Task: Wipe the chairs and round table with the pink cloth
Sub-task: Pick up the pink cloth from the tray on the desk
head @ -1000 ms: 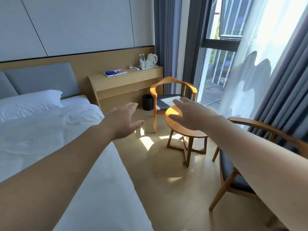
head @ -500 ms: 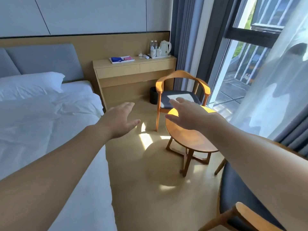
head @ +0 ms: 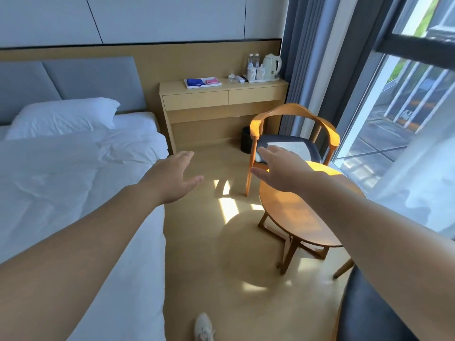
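Both the left hand (head: 172,178) and the right hand (head: 283,171) extend forward with fingers (head: 184,156) released and holding nothing. I judge this a reach for the pink cloth (head: 212,81) on the far counter (head: 256,96). The round table (head: 295,217) stands near right, with the far chair (head: 295,146) behind it.
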The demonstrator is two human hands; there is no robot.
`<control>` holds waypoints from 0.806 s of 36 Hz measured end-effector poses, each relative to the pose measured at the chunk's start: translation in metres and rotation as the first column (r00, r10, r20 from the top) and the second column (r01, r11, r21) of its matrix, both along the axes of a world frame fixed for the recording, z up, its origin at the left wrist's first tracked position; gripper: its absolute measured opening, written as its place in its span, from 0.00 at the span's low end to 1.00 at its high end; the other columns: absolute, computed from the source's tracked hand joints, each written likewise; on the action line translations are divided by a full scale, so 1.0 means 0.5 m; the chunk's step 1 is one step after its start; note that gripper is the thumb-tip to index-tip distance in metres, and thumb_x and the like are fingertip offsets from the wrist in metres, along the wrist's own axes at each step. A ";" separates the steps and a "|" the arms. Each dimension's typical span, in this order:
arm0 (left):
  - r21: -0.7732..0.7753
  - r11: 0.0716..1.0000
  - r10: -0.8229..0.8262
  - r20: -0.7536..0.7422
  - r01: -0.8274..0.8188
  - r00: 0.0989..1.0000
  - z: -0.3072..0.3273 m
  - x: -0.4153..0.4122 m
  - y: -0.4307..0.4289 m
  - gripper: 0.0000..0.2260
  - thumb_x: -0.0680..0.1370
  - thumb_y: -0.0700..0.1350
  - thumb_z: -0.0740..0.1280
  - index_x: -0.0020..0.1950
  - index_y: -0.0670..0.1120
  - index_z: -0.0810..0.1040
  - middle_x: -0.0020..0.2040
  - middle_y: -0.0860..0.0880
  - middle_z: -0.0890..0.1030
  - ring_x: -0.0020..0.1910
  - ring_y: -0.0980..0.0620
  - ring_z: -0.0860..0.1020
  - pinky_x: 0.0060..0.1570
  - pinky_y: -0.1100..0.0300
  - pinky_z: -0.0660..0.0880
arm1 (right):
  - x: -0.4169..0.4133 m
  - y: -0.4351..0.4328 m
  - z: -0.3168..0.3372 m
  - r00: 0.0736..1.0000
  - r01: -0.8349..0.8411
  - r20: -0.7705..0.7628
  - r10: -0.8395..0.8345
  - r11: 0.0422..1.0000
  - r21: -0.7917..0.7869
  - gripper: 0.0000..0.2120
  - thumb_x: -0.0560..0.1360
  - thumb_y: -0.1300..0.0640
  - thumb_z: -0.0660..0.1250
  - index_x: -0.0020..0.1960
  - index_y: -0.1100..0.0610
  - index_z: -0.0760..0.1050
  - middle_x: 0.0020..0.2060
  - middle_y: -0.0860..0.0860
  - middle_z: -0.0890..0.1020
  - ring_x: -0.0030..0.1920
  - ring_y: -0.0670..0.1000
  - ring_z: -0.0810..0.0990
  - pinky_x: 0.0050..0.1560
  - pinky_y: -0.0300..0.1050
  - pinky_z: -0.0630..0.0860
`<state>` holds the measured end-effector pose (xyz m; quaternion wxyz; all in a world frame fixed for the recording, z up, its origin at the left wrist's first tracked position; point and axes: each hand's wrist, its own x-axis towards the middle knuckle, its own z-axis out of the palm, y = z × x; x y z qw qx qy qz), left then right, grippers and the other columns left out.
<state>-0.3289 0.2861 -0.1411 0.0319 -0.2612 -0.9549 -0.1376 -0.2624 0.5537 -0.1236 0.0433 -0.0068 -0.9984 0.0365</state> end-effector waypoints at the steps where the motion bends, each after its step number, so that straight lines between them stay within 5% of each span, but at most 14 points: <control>1: 0.005 1.000 0.002 0.000 -0.002 1.000 -0.005 -0.013 0.000 0.32 0.76 0.63 0.60 0.76 0.51 0.56 0.76 0.51 0.59 0.72 0.45 0.62 0.66 0.50 0.63 | -0.012 -0.001 -0.002 1.000 -0.004 0.001 0.004 1.000 0.005 0.26 0.78 0.37 0.59 0.68 0.53 0.67 0.56 0.52 0.75 0.55 0.52 0.75 0.56 0.52 0.77; 11: 0.033 0.999 0.009 -0.004 -0.009 1.000 -0.026 -0.222 -0.013 0.32 0.76 0.62 0.60 0.76 0.50 0.55 0.76 0.50 0.59 0.72 0.45 0.62 0.66 0.50 0.63 | -0.218 -0.026 -0.015 0.999 -0.051 -0.010 0.051 0.998 0.042 0.30 0.78 0.38 0.59 0.73 0.54 0.63 0.65 0.54 0.73 0.65 0.56 0.72 0.64 0.56 0.72; 29: 0.021 0.999 0.024 0.040 -0.025 0.999 -0.058 -0.607 -0.051 0.32 0.76 0.63 0.59 0.76 0.51 0.56 0.76 0.52 0.59 0.71 0.46 0.63 0.66 0.51 0.63 | -0.601 -0.049 -0.066 0.999 -0.036 0.021 0.036 0.999 0.032 0.32 0.78 0.36 0.58 0.75 0.53 0.60 0.65 0.53 0.73 0.63 0.56 0.73 0.61 0.51 0.71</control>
